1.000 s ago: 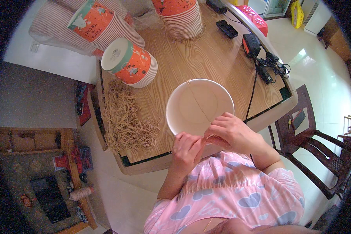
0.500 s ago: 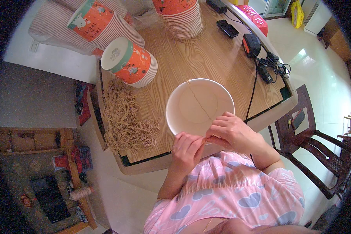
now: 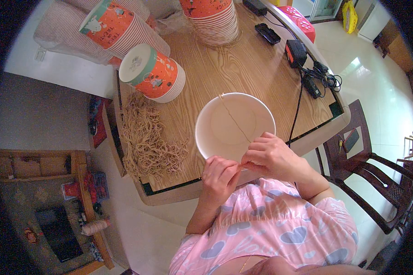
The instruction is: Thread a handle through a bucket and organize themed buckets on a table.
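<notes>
A white paper bucket (image 3: 211,142) stands mouth up at the table's near edge. One thin tan string (image 3: 231,115) runs from its far rim across the opening to my hands. My left hand (image 3: 219,176) is closed in a pinch at the bucket's near side. Beside it, my right hand (image 3: 268,156) is closed too, its fingertips meeting the left ones at the near rim, with the string leading into them. The string's end is hidden between the fingers. A heap of tangled tan strings (image 3: 147,146) lies on the table left of the bucket.
Orange-printed paper buckets stand in stacks: a short one (image 3: 158,75), a taller one (image 3: 124,32) and another (image 3: 211,23) at the back. Black adapters (image 3: 296,52) with coiled cables (image 3: 323,80) lie at the right. A dark wooden chair (image 3: 362,160) stands right of the table (image 3: 257,68).
My right fingers have shifted very slightly at the near rim. The bucket and the string across it look the same.
</notes>
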Tool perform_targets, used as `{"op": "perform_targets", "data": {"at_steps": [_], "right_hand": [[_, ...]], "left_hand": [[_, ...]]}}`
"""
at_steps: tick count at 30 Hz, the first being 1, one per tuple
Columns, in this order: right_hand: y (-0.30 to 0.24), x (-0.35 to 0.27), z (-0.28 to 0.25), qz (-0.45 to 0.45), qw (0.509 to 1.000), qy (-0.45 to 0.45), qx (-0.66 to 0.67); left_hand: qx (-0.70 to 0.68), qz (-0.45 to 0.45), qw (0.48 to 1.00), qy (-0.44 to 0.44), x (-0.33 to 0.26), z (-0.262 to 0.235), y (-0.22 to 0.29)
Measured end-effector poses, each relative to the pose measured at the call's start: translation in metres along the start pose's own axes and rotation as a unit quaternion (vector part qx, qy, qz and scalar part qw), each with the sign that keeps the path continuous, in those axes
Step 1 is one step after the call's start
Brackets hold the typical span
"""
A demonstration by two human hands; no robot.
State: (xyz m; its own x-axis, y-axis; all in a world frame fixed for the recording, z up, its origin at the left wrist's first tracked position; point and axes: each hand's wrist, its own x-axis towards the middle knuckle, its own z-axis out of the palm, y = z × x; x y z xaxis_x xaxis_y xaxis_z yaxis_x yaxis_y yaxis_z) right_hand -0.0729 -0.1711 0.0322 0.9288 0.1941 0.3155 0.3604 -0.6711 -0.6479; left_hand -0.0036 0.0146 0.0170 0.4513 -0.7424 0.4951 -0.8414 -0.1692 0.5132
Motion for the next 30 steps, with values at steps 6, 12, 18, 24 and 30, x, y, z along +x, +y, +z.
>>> {"op": "perform_targets", "data": {"at_steps": [6,12,18,24,30], "right_hand": [[-0.003,0.003,-0.011,-0.012,0.999,-0.030,-0.035],[0.000,0.012,-0.016,-0.045,0.994,-0.081,-0.065],[-0.001,0.015,-0.014,-0.037,0.990,-0.095,-0.095],[0.000,0.015,-0.012,-0.034,0.986,-0.118,-0.109],[0.002,0.015,-0.009,-0.057,0.990,-0.081,-0.103]], "left_hand": [[0.018,0.020,0.999,-0.028,0.000,0.000,-0.001],[0.012,0.033,0.999,-0.039,-0.003,0.001,-0.003],[0.011,0.042,0.998,-0.041,-0.005,0.000,-0.004],[0.021,0.057,0.996,-0.059,-0.005,-0.001,-0.003],[0.014,0.050,0.997,-0.062,-0.004,-0.001,-0.002]]}}
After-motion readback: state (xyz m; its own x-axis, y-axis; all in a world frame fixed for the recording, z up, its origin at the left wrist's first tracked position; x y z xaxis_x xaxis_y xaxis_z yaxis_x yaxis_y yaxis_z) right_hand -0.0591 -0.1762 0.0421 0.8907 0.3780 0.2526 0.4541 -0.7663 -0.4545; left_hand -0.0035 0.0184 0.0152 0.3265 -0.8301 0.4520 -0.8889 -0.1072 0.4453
